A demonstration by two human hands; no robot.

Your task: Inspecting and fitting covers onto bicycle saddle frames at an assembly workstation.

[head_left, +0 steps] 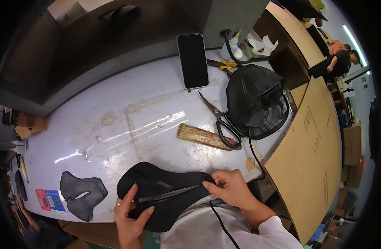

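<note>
Holding black saddle — printed cards leftward

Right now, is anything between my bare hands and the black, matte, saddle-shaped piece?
Nothing visible: your bare left hand holds the black, matte, saddle-shaped piece at its wide end, and your bare right hand pinches its narrow end. The dark grey, flat, notched pad lies apart, off to the left.

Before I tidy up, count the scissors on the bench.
1: the black scissors, right of centre, handles overlapping the brown strip, beside the black mesh cover. Others could be hidden.
</note>
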